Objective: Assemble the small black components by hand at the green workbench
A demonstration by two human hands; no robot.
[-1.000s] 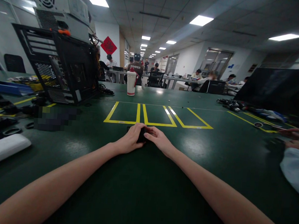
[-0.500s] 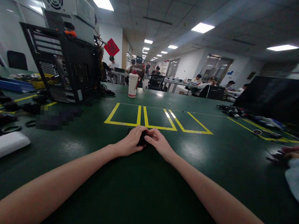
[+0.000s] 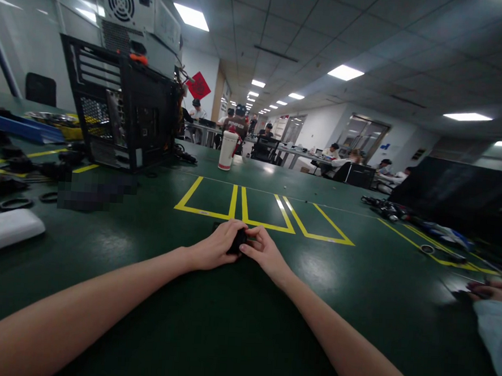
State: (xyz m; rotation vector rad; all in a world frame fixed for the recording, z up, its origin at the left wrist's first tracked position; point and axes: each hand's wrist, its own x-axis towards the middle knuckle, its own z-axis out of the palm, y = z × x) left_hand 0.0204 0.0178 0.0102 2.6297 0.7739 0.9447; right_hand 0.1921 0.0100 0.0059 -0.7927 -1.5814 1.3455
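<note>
Between my two hands is a small black object (image 3: 238,242), mostly covered by fingers, so its kind does not show. My left hand (image 3: 218,244) wraps over it from the left, with the thumb along its near side. From the right, my right hand (image 3: 265,249) pinches the object's edge with thumb and fingertips. Both hands rest low over the green table (image 3: 234,323), just in front of the yellow tape outlines (image 3: 269,228). A dark end of something pokes out beyond my left hand's knuckles.
A black computer case (image 3: 123,112) with power supplies on top stands at the left. A white cup (image 3: 228,150) stands beyond the tape. A white rounded object (image 3: 5,231) lies at left. Cables and parts (image 3: 386,209) lie at right, near another person's hand (image 3: 493,292).
The view has tilted slightly. My hands keep their hold on the black object with barely any shift. The other person's hand at right has moved a little.
</note>
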